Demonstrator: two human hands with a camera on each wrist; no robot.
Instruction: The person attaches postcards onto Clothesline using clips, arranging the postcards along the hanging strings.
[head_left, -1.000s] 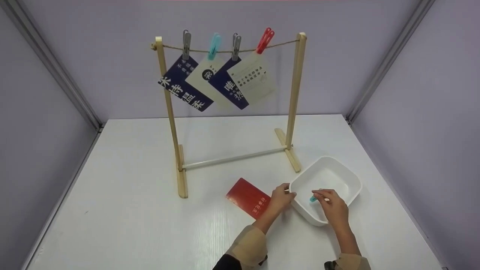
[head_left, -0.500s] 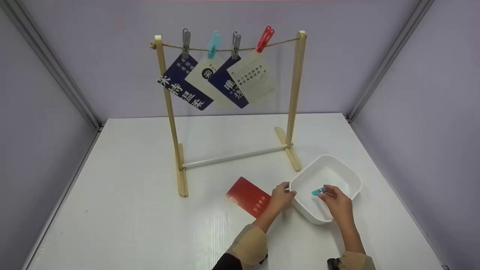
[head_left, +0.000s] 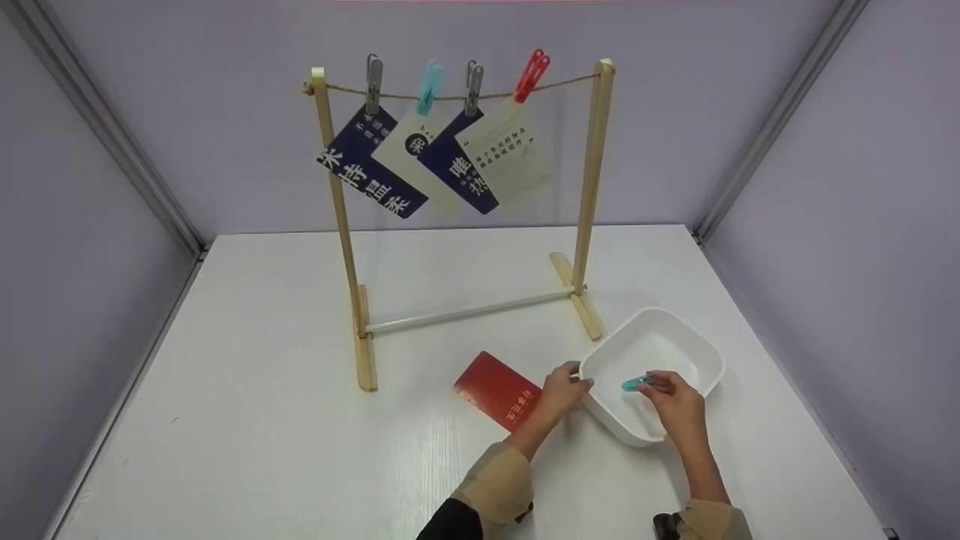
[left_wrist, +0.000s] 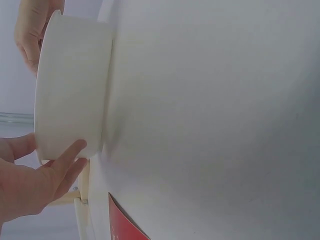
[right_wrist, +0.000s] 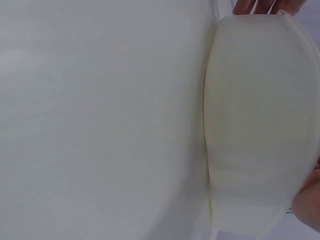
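My left hand point(head_left: 561, 393) grips the left corner of a white plastic basin point(head_left: 615, 425) in the head view, thumb at the rim. In the left wrist view the fingers point(left_wrist: 67, 162) lie along the basin's outer wall. Over the inside of the basin, my right hand point(head_left: 676, 409) pinches a light blue clothespin point(head_left: 635, 384). The basin wall point(right_wrist: 260, 115) hides the clothespin and most of the right hand in the right wrist view. A red card point(head_left: 491, 390) with pale writing lies on the table beside my left wrist.
Behind stands a wooden rack point(head_left: 592, 180) with a twine line point(head_left: 570, 84). From it hang overlapping blue and cream cards point(head_left: 375, 161), clipped by grey, light blue and red clothespins point(head_left: 532, 76). Pale walls point(head_left: 847, 187) enclose the white table point(head_left: 262, 435).
My right hand has shifted slightly right and up inside the basin, and the light blue clothespin has turned from steeply slanted to nearly level. My left hand stays at the rim.
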